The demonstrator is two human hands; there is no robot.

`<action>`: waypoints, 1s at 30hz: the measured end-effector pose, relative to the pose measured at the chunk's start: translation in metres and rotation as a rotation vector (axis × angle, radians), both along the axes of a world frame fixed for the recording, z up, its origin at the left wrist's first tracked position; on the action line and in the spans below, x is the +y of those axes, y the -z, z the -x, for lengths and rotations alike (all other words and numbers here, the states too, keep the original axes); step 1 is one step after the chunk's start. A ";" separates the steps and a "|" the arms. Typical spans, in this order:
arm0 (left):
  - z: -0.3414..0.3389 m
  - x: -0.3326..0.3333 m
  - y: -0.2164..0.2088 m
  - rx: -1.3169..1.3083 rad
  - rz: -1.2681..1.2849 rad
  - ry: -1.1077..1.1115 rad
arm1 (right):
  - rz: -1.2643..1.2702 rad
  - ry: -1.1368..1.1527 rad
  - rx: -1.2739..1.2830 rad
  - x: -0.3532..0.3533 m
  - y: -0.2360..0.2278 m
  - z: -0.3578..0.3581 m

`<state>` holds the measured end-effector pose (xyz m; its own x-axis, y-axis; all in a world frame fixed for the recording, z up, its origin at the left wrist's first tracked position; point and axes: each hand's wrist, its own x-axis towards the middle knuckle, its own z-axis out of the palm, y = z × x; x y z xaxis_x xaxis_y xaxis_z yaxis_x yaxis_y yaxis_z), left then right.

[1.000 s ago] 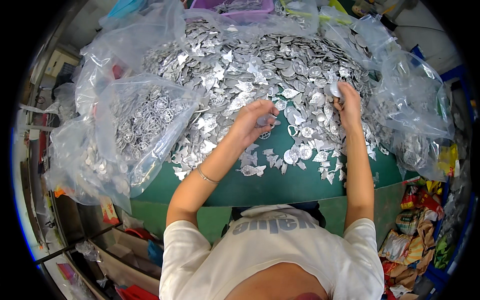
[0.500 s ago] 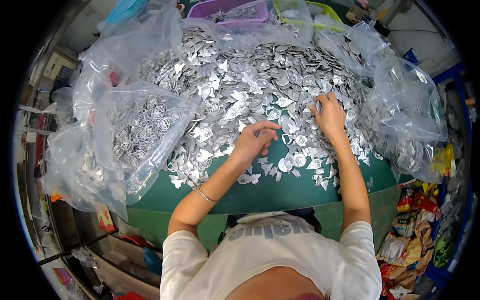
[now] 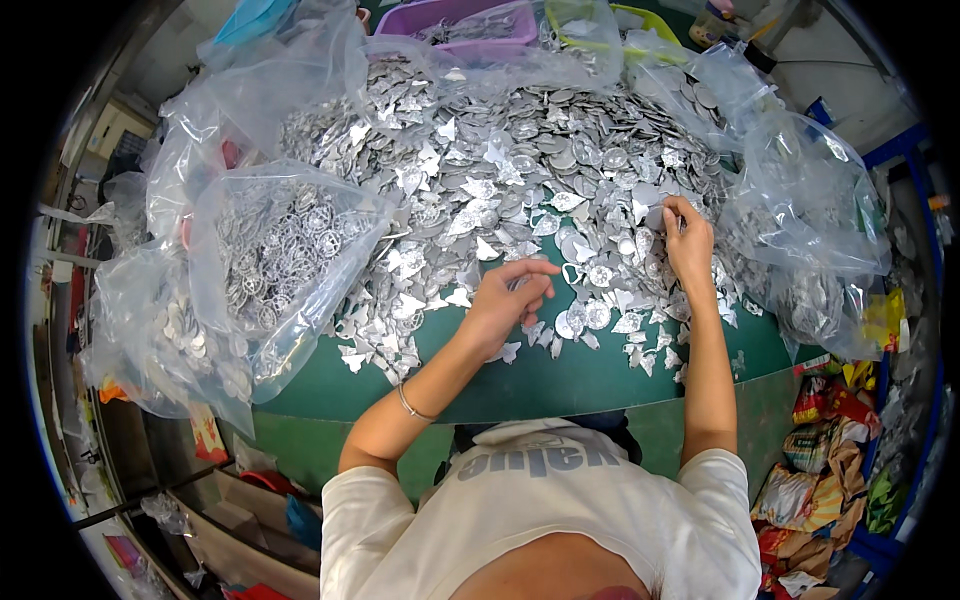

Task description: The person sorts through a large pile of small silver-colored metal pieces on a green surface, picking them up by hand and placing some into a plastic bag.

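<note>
Metal pieces (image 3: 480, 188) lie heaped, silvery and flat, round or pointed.

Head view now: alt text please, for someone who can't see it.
A person's left hand and right hand are at a heap of flat silvery pieces on a green table, the right by a round grey disc. Clear plastic bags flank the heap.

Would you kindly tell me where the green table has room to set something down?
The green table is bare between the forearms, from its near edge to the metal pieces, and in a smaller patch between left forearm and clear bag. Farther back, piled pieces crowd it.
</note>
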<state>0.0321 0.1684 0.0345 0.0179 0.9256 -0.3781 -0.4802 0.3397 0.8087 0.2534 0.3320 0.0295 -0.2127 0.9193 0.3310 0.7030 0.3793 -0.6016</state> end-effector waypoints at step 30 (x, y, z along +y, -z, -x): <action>-0.017 -0.028 0.010 0.061 -0.038 -0.029 | 0.033 -0.036 0.080 0.038 0.009 0.008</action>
<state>0.0491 0.1403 0.0247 -0.0315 0.9389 -0.3427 -0.4390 0.2951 0.8487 0.2455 0.3699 0.0206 -0.2200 0.9221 0.3183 0.6382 0.3828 -0.6680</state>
